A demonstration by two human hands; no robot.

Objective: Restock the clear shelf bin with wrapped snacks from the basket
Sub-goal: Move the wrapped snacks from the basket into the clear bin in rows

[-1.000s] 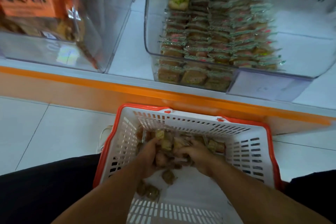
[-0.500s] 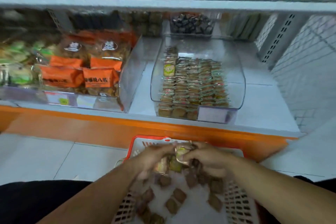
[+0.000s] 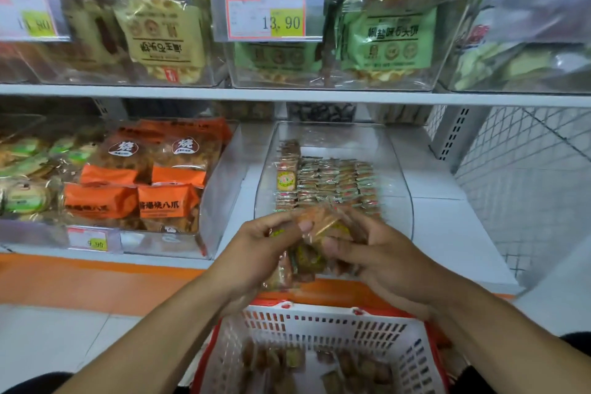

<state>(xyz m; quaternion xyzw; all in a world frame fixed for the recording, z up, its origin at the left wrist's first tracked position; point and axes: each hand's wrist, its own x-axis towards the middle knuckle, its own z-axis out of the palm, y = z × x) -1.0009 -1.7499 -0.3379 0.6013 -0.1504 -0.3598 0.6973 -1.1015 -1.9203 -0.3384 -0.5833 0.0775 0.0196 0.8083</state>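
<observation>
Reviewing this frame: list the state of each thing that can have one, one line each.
left hand: curled round a handful of wrapped snacks
right hand: curled round the same handful
wrapped snacks: held above the basket, short of the bin
clear shelf bin: open-topped, part filled with neat rows
basket: on the floor, loose snacks inside

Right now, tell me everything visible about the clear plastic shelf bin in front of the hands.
The clear plastic shelf bin sits on the white lower shelf, right of a bin of orange packets. Its walls are transparent with rounded corners and an open top. Small wrapped snacks lie in neat rows across its left and middle; the right part looks bare. The front is hidden behind both hands' snack bundle; nothing visibly touches it.
</observation>
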